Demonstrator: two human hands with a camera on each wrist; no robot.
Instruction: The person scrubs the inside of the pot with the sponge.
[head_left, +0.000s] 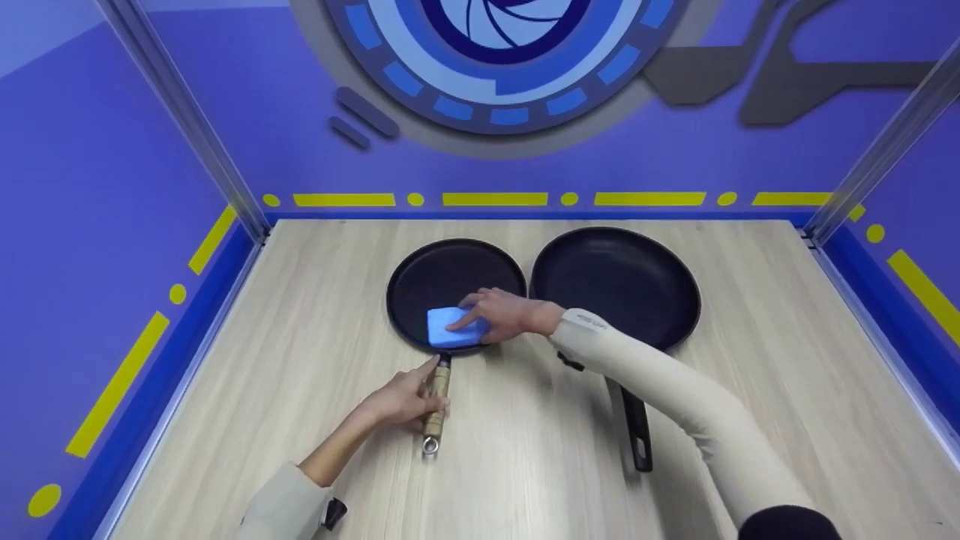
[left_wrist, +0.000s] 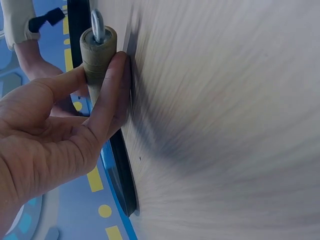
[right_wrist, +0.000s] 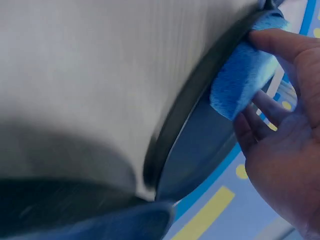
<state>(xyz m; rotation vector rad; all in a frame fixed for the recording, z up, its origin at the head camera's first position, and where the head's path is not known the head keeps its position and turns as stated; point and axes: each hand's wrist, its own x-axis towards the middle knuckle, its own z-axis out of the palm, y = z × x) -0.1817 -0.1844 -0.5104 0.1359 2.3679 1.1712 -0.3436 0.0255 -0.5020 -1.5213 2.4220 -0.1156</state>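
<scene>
A flat black pan [head_left: 442,274] with a wooden handle [head_left: 436,405] lies on the wooden table. My left hand [head_left: 397,396] grips that handle between thumb and fingers; the metal ring at its end shows beyond the hand, also in the left wrist view. In my right hand [head_left: 504,315] is a blue sponge [head_left: 444,328], held between thumb and fingers over the near part of the pan. Seen from the right wrist, the sponge [right_wrist: 237,77] lies close against the pan's inner surface, the fingers [right_wrist: 270,107] along one side and the thumb on the other.
Right beside it stands a larger, deeper black frying pan [head_left: 615,281], its black handle [head_left: 637,427] pointing toward me under the right forearm. Blue printed panels [head_left: 525,172] enclose the table [head_left: 315,300] at the back and both sides.
</scene>
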